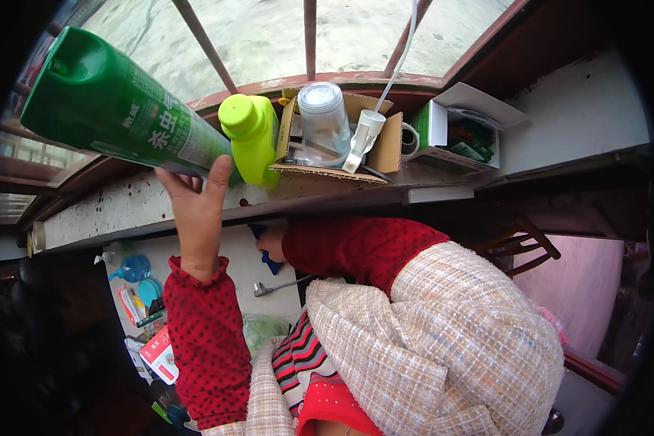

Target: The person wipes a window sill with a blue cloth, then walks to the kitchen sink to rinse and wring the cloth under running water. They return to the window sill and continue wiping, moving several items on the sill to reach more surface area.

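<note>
My left hand (196, 207) grips the lower part of a tall green insecticide spray can (125, 103), thumb on the near right side. The can appears tilted to the left beside the window. I cannot tell whether its base touches the windowsill (125, 210). Right of it stands a yellow-green plastic bottle (250, 139) with a screw cap. Lower down, over the white tabletop (229, 248), my right hand (273, 244) holds a dark blue cloth (271, 263). The sleeve partly hides that hand.
On the sill are a cardboard box (387, 147) holding a clear plastic jar (322, 120), a white corded socket (365, 139) and an open green-and-white carton (452, 136). A power plug (262, 289), blue pump bottle (133, 268) and red-and-white packet (161, 354) lie below. Window bars (310, 41) stand behind.
</note>
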The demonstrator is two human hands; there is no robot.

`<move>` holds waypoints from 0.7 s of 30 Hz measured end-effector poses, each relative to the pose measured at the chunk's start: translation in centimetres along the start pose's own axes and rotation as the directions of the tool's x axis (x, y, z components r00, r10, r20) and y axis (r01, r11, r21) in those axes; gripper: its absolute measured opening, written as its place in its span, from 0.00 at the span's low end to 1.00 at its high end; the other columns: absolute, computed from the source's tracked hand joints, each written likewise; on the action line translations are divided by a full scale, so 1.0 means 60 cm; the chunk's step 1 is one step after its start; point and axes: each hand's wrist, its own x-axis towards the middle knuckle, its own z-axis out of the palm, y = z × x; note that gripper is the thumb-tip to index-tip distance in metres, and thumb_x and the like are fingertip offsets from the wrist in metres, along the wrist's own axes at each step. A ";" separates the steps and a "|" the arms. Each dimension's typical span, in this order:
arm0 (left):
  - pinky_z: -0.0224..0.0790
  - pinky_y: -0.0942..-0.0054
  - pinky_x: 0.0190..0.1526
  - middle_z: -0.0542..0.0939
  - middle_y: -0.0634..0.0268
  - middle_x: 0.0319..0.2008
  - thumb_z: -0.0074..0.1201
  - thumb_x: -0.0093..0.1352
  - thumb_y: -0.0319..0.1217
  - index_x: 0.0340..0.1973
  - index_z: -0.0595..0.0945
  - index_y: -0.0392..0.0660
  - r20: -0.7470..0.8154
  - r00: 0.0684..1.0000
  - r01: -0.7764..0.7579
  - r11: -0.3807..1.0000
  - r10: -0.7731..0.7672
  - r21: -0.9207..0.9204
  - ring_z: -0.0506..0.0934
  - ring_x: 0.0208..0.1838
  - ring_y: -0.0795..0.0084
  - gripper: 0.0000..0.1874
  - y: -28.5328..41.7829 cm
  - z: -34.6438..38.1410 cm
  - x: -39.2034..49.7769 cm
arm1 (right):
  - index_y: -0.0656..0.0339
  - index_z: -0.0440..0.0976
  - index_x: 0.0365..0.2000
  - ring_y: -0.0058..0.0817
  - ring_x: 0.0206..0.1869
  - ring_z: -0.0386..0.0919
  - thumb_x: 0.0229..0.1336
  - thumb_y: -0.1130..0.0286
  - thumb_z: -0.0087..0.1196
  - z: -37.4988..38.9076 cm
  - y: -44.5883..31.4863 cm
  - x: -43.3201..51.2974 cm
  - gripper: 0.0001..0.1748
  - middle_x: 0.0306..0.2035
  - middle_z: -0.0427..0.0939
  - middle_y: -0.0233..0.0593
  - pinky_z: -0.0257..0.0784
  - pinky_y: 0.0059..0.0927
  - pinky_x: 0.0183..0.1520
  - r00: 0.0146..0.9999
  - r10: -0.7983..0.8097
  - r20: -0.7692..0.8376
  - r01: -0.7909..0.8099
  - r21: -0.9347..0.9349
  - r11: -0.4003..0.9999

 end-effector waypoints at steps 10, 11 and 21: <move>0.60 0.67 0.62 0.69 0.57 0.59 0.59 0.70 0.32 0.68 0.52 0.42 -0.030 0.997 -0.064 0.998 0.064 0.007 0.69 0.60 0.66 0.38 -0.066 0.001 -0.008 | 0.58 0.74 0.41 0.42 0.42 0.78 0.50 0.68 0.51 -0.202 -0.064 -0.255 0.16 0.35 0.78 0.47 0.72 0.38 0.48 0.974 -0.203 -0.104 0.228 0.457 0.860; 0.60 0.66 0.62 0.68 0.57 0.59 0.59 0.71 0.32 0.69 0.52 0.42 -0.008 0.997 -0.077 0.997 0.077 -0.004 0.69 0.61 0.66 0.39 -0.069 -0.002 -0.010 | 0.60 0.74 0.42 0.39 0.44 0.78 0.50 0.71 0.49 -0.231 -0.066 -0.287 0.16 0.36 0.79 0.45 0.71 0.37 0.50 0.970 -0.153 -0.189 0.232 0.533 0.814; 0.58 0.59 0.66 0.60 0.40 0.65 0.69 0.59 0.31 0.72 0.45 0.42 -0.045 0.996 -0.065 0.966 0.078 0.251 0.64 0.67 0.47 0.55 -0.091 0.016 -0.034 | 0.64 0.74 0.51 0.23 0.47 0.75 0.48 0.78 0.41 -0.359 -0.048 -0.363 0.27 0.44 0.79 0.37 0.68 0.24 0.55 0.796 0.183 -0.576 0.133 0.462 0.877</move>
